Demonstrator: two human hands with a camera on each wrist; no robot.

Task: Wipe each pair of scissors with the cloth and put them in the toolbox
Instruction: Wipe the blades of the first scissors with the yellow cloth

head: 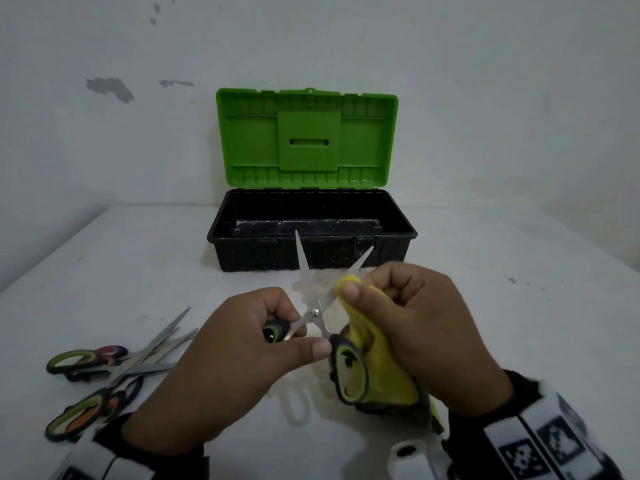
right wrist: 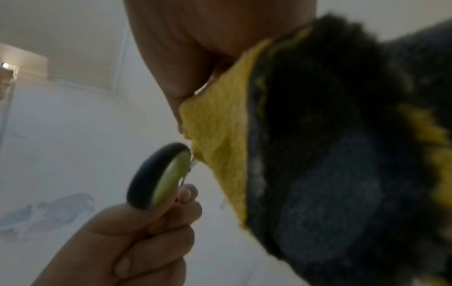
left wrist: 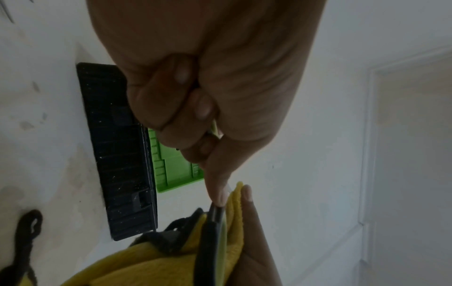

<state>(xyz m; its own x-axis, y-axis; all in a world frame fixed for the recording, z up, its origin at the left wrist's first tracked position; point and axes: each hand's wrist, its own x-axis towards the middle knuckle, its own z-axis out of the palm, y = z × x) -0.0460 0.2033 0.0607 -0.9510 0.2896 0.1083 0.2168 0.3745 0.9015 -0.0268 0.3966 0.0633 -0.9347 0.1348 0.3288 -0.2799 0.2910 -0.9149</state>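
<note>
Left hand (head: pixel 221 358) grips spread-open scissors (head: pixel 313 306) by one handle; right hand (head: pixel 415 327) pinches yellow cloth (head: pixel 381 368) round the 1 o'clock blade.

Both of the person's hands are bare, with short plain nails and no rings. The left hand (head: pixel 221 358) ends at the wrist in a dark black cuff (head: pixel 162 455), with a white band (head: pixel 104 460) strapped just behind it at the frame's bottom edge. The right hand (head: pixel 429 327) has the same kind of black cuff (head: pixel 519 389) at its wrist. Behind that sits a wider white wrist band (head: pixel 540 441) carrying square black-and-white pixel-pattern markers (head: pixel 523 462) side by side, their details blurred. A white rounded cylindrical piece (head: pixel 410 459) shows beside this band.
</note>
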